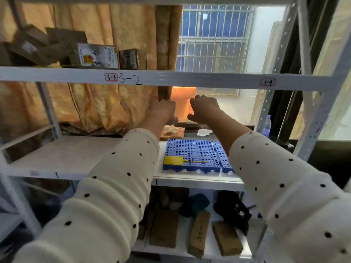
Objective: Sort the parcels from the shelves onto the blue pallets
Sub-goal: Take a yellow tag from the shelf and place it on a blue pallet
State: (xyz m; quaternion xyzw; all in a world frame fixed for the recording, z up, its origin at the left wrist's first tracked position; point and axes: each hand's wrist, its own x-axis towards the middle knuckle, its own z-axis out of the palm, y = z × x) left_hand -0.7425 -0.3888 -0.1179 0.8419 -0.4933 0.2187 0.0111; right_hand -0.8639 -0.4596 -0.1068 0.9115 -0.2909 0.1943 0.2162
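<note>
Here we see both arms in dotted cream sleeves reaching through the middle shelf (62, 156) toward the window. The left hand (164, 111) grips the edge of the orange curtain (106, 103); the right hand (204, 109) has its fingers curled, but whether it holds anything we cannot tell. Below the hands, toward 6 o'clock, two blue pallets (191, 154) lie side by side on that shelf, a yellow tag (173, 160) on the larger. Parcels (98, 56) sit on the upper shelf at 10 o'clock, and more brown parcels (198, 234) lie on the bottom shelf at 6 o'clock.
</note>
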